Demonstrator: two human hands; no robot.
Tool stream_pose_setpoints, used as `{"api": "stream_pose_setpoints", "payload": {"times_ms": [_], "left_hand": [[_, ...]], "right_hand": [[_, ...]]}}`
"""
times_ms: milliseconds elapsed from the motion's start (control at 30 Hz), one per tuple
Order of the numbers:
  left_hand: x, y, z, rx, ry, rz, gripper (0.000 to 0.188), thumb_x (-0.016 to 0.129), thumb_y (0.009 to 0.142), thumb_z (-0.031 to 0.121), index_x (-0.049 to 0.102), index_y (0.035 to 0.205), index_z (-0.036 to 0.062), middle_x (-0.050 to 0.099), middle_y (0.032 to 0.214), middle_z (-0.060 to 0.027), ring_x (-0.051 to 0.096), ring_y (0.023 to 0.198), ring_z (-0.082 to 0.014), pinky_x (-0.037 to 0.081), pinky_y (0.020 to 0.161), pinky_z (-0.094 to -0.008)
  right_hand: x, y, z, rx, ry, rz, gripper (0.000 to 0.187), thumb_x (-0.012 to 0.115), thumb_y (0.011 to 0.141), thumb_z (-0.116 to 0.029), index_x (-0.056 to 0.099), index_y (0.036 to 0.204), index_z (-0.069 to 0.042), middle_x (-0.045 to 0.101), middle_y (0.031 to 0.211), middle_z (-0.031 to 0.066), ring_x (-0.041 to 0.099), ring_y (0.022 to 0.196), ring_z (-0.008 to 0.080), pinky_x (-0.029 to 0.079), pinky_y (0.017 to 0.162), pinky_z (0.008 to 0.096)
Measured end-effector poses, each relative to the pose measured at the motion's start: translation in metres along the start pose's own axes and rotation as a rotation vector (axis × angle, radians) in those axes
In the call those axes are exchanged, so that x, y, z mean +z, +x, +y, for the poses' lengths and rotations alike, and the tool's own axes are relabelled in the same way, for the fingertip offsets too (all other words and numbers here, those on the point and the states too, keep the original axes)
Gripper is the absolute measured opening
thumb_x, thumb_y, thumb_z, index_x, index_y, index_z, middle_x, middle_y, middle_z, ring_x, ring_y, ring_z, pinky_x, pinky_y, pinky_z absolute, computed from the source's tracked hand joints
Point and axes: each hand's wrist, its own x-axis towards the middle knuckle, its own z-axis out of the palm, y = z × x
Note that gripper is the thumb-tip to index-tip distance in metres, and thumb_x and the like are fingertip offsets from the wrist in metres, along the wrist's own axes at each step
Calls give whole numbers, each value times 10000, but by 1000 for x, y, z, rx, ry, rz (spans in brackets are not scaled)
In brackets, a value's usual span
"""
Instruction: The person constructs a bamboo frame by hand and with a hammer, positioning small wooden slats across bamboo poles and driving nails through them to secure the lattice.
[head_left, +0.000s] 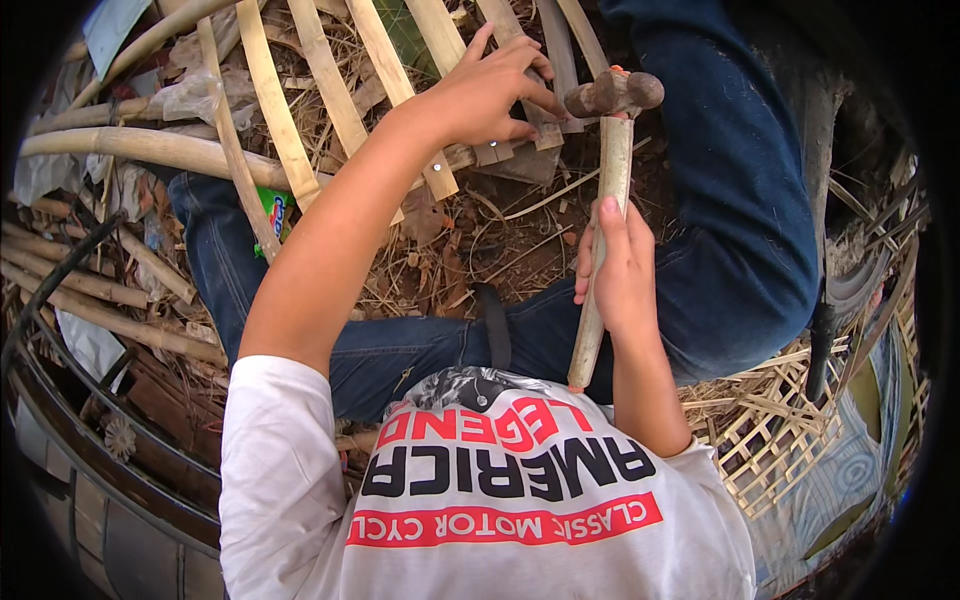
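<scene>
My right hand is wrapped round the pale wooden handle of a hammer. Its rusty, rounded metal head is up, just right of the slat ends. My left hand reaches across a row of split bamboo slats, fingers apart and slightly bent over the rightmost ones. Whether its fingertips press on a slat is hard to see. The slats lie across a thick bamboo pole. Shiny nail heads show near the lower ends of some slats, one on a slat beside my left wrist.
My legs in blue jeans bend round the work. Dry leaves and straw cover the soil between them. A green wrapper lies by a slat. More bamboo poles lie at left, and a woven bamboo panel at lower right.
</scene>
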Motion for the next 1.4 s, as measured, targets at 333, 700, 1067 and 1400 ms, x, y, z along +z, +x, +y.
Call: {"api": "stream_pose_setpoints", "payload": {"times_ms": [333, 700, 1067, 1400], "left_hand": [[2, 1, 2, -26, -36, 95, 360, 794, 702, 206, 739, 1057, 236, 565, 1281, -48, 351, 1395, -290, 87, 1197, -574], [56, -15, 102, -113, 41, 390, 96, 723, 718, 103, 690, 806, 82, 566, 767, -26, 559, 862, -221, 410, 762, -362], [97, 34, 92, -61, 746, 127, 170, 602, 730, 255, 747, 708, 169, 599, 819, -1, 463, 1057, -231, 225, 1012, -454], [104, 33, 86, -12, 923, 193, 215, 578, 762, 282, 758, 774, 166, 614, 904, -1, 451, 1108, -242, 193, 1042, -476]], "right_hand": [[-11, -19, -6, -54, 50, 29, 373, 409, 1034, -392, 486, 917, -46, 448, 553, 33, 440, 391, 99, 377, 343, 245], [-79, -82, -19, -234, 99, -53, 503, 632, 897, -429, 468, 981, 39, 471, 622, 33, 435, 407, 71, 350, 353, 198], [-84, -59, -14, -161, 271, -182, 381, 745, 802, -204, 475, 985, -8, 462, 644, -6, 417, 444, 48, 331, 378, 198], [-84, -55, -11, -184, 286, -232, 339, 720, 824, -158, 477, 996, 3, 474, 642, 3, 434, 425, 62, 346, 370, 208]]}}
